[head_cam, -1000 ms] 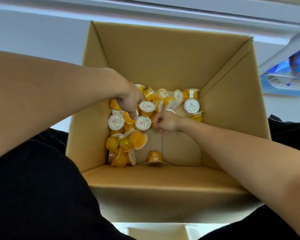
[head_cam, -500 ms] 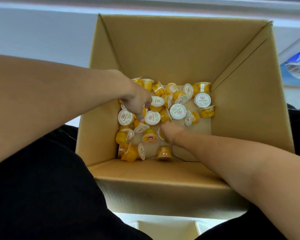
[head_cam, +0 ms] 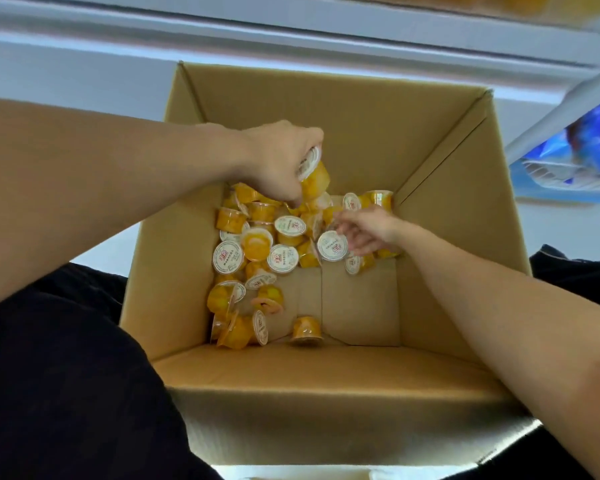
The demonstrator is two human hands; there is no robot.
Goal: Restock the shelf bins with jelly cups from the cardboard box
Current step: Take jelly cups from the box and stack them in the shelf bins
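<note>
Over the cardboard box [head_cam: 326,109], the left hand [head_cam: 278,157] grips a jelly cup [head_cam: 314,173] in curled fingers while the right hand [head_cam: 368,230] reaches with loosely spread fingers among the loose cups [head_cam: 257,244].

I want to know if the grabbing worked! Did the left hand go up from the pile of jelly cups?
Yes. The left hand has lifted off the pile, up along the cardboard box far wall, gripping jelly cups.

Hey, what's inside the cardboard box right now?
Loose jelly cups heaped at the far left of the cardboard box, both hands among them. The left hand grips some; the right hand reaches in. Lower cups are covered.
</note>
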